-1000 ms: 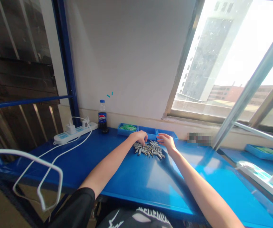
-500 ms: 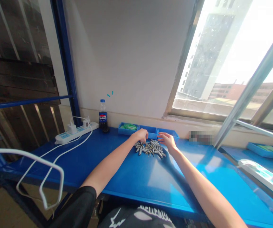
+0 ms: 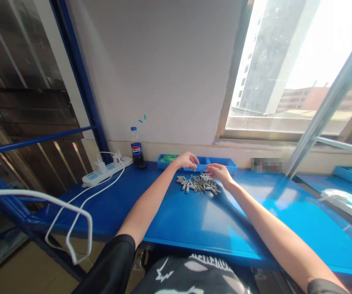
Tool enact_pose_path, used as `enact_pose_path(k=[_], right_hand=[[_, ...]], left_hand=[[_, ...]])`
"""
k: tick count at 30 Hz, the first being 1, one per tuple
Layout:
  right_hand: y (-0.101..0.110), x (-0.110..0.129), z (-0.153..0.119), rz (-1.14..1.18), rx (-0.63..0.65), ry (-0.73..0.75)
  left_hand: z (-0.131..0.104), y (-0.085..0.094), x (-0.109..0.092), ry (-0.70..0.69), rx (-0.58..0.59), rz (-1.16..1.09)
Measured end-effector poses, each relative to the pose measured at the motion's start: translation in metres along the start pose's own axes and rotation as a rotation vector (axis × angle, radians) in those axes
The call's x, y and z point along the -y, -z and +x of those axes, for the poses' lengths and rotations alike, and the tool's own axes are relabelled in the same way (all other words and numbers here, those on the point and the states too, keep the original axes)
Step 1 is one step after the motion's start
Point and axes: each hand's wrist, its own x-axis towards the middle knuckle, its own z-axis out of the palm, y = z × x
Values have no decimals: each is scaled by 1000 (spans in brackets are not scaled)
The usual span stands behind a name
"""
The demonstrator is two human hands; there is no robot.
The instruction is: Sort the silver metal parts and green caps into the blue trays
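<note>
A pile of small grey metal cylinders [image 3: 187, 187] and thin, dark-and-brass pins [image 3: 199, 187] lies on the blue table. Above its back edge is my left hand [image 3: 187, 160], in front of the divided blue tray [image 3: 231, 166]. Its fingertips are pinched on a small grey metal cylinder [image 3: 194, 168], seen only in part. My right hand [image 3: 221, 173] hovers at the pile's right side, fingers stretched toward the left hand and slightly apart. Nothing shows in it. Some parts under the right fingers are hidden.
Green packaging [image 3: 167, 158] lies in the tray's left compartment. A cola bottle [image 3: 137, 150] and a white power strip [image 3: 97, 176] stand at the back left. White cables [image 3: 80, 212] hang over the left edge. A metal bar [image 3: 319, 118] rises at the right.
My left hand has lifted from the pile toward the tray, with a small cylinder now at its fingertips. My right hand stays beside the pile. The camera view has shifted slightly.
</note>
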Motion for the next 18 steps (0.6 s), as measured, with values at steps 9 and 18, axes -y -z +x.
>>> enact_pose_path(k=[9, 18], right_hand=[[-8, 10, -8, 89, 148, -24], [-15, 10, -11, 451, 218, -30]], left_hand=[[-4, 4, -5, -118, 8, -290], [-7, 3, -11, -219, -18, -318]])
